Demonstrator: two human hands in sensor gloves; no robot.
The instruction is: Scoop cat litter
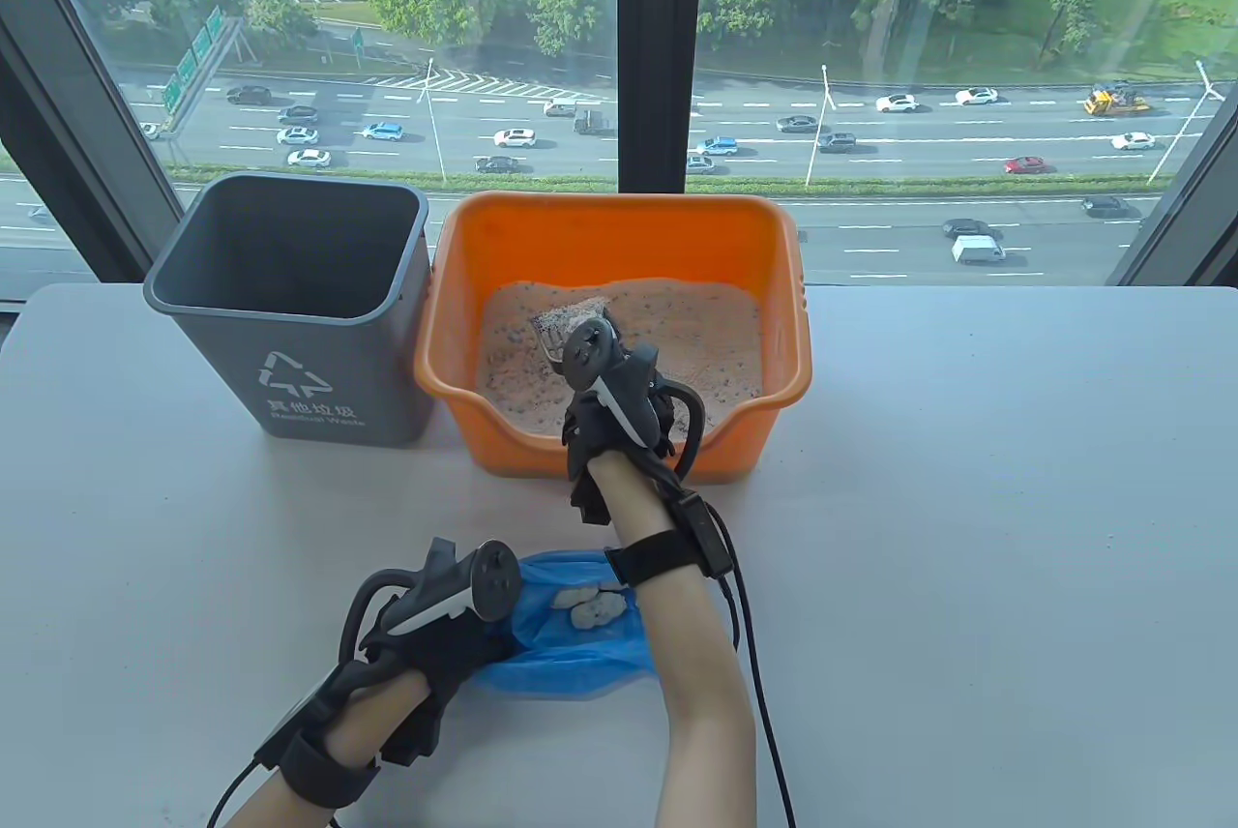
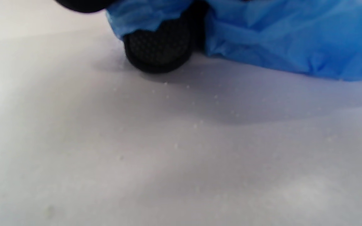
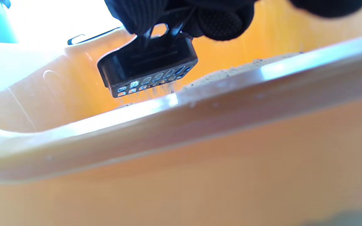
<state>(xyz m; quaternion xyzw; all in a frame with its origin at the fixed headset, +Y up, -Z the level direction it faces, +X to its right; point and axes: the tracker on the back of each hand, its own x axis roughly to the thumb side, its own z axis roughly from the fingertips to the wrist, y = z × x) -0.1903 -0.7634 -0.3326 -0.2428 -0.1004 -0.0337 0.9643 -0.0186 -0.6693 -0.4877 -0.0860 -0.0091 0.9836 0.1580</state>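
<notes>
Counter (image 1: 967, 528) comes first: it is big, pale and flat, and everything sits on it. The orange tub (image 1: 619, 233) stands near the middle of the table view, toward 12 o'clock. Pinkish cat litter (image 1: 696, 335) with dark specks fills its bottom. At 9 o'clock from the tub, just beside it, stands a gray bin (image 1: 290, 306) with a white arrow sign on its front.

A blue plastic bag (image 1: 571, 644) lies flat on the counter at 6 o'clock from the tub, well apart from it. A few white clumps (image 1: 592, 610) rest on the bag.

The right hand (image 1: 619, 412) reaches over the near wall of the tub. Its fingers are closed around the handle of a dark scoop (image 3: 148, 67). In the right wrist view the scoop hangs just above the litter, and small grains fall through its slots. In the table view a gray lump sits in the scoop (image 1: 571, 325).

The left hand (image 1: 435, 635) rests on the counter at 9 o'clock from the bag and touches the bag's edge. In the left wrist view one dark fingertip (image 2: 157, 50) presses the counter, with the blue plastic lying over it. Tiny pale grains dot the counter there. Whether the left hand pinches the bag, I cannot tell.
</notes>
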